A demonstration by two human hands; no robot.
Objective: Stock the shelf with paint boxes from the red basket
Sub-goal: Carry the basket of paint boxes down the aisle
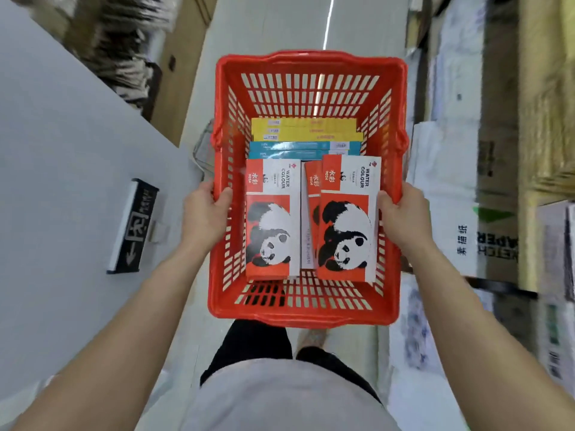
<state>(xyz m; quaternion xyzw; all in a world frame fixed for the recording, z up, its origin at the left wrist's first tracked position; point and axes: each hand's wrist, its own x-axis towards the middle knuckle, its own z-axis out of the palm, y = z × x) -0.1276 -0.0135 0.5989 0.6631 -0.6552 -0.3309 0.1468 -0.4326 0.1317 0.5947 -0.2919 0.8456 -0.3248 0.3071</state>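
I carry a red plastic basket (306, 312) in front of my body, above the floor. My left hand (205, 209) grips its left rim and my right hand (403, 217) grips its right rim. Inside lie red-and-white water colour boxes with a panda print, one at the left (270, 222) and one at the right (347, 222), with another partly hidden between them. Behind them sit teal boxes (303, 149) and yellow boxes (306, 129).
A grey wall (62, 169) with a dark arrow sign (133, 225) runs along the left. Cardboard cartons and stacked paper goods (485, 194) line the right side of the narrow aisle. More cartons and bundles (130, 51) stand at the far left. Pale floor (280, 26) stretches ahead.
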